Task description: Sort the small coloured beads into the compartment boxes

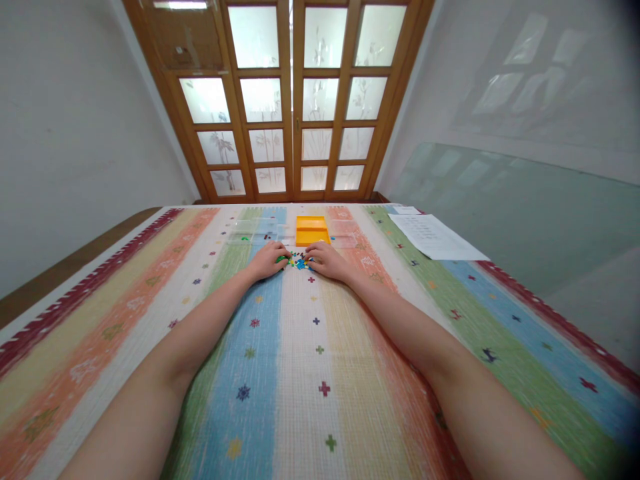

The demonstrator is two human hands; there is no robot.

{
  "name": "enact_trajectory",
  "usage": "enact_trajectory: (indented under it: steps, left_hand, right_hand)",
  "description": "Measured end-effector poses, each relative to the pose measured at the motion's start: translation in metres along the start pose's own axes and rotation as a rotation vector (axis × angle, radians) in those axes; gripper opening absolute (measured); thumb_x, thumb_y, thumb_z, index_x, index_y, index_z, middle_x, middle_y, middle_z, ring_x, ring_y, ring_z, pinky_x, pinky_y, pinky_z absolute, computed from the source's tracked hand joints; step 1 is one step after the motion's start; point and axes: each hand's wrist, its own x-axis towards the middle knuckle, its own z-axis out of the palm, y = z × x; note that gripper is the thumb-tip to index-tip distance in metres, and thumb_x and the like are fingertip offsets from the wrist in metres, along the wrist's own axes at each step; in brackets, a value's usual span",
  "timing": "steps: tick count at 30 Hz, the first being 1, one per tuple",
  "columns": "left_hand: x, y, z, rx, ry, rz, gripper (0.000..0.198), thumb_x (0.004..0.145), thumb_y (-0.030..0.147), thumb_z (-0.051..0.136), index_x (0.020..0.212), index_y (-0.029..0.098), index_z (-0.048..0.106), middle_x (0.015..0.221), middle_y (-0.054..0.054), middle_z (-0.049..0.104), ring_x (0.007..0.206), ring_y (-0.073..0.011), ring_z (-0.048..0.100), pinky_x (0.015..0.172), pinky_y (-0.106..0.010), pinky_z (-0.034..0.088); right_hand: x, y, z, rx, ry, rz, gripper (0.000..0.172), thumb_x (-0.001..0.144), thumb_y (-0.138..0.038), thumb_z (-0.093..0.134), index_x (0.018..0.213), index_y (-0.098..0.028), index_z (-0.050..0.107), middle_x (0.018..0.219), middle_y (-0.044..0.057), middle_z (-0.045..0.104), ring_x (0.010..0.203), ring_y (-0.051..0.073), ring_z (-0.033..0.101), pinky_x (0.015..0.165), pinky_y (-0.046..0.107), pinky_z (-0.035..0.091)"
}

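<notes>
A small pile of tiny coloured pieces [300, 263], blue, yellow, green and dark red, lies on the striped tablecloth between my hands. They are too small for me to tell their kind. My left hand [267, 261] rests at the pile's left side, its fingers bent and closed around a small green piece [281, 259]. On the right side, my right hand [327, 261] reaches in with curled fingers at the blue and yellow pieces; what its fingertips pinch, if anything, is hidden. Just beyond the pile stands an orange-yellow box [313, 231] with a divider across it.
A clear plastic tray [255, 231] left of the box has a few green and dark red pieces. Another clear tray [346, 235] on the right has a blue piece. Printed paper [437, 236] lies at the table's right. Beyond the table are wooden doors [295, 160] with glass panes.
</notes>
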Motion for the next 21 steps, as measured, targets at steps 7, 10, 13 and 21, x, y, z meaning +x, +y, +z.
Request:
enact_trajectory:
  steps: [7, 10, 13, 21]
  left_hand:
    - [-0.001, 0.002, 0.004, -0.003, 0.017, -0.012, 0.024, 0.097, 0.027, 0.058, 0.110, 0.024, 0.079, 0.113, -0.009, 0.068, 0.111, -0.0262, 0.060, 0.105, -0.043, 0.047]
    - [-0.001, 0.002, 0.007, -0.005, 0.029, -0.010, 0.023, 0.096, 0.027, 0.059, 0.109, 0.023, 0.078, 0.113, -0.009, 0.068, 0.110, -0.0265, 0.059, 0.103, -0.043, 0.047]
    - [-0.001, -0.001, 0.009, -0.005, 0.042, -0.027, 0.020, 0.095, 0.026, 0.060, 0.104, 0.023, 0.078, 0.111, -0.009, 0.069, 0.109, -0.0263, 0.060, 0.102, -0.042, 0.047]
    - [0.000, -0.008, 0.012, 0.007, 0.075, -0.072, 0.020, 0.096, 0.028, 0.059, 0.096, 0.022, 0.078, 0.101, -0.008, 0.069, 0.104, -0.0255, 0.061, 0.099, -0.042, 0.049]
  right_hand:
    - [0.004, -0.008, 0.004, 0.004, -0.014, 0.050, 0.012, 0.095, -0.021, 0.069, 0.099, -0.023, 0.080, 0.112, 0.008, 0.074, 0.110, 0.024, 0.065, 0.102, 0.042, 0.049]
    - [0.005, -0.011, 0.004, 0.008, 0.001, 0.080, 0.010, 0.097, -0.024, 0.068, 0.096, -0.022, 0.078, 0.107, 0.008, 0.075, 0.107, 0.024, 0.065, 0.100, 0.041, 0.049]
    - [0.007, -0.017, 0.002, 0.035, 0.052, 0.172, 0.012, 0.098, -0.025, 0.066, 0.097, -0.021, 0.077, 0.101, 0.007, 0.076, 0.099, 0.023, 0.067, 0.092, 0.037, 0.050]
    - [0.033, -0.019, 0.003, 0.097, 0.138, 0.318, 0.016, 0.099, -0.024, 0.058, 0.105, -0.021, 0.072, 0.090, 0.004, 0.075, 0.079, 0.019, 0.068, 0.074, 0.029, 0.052]
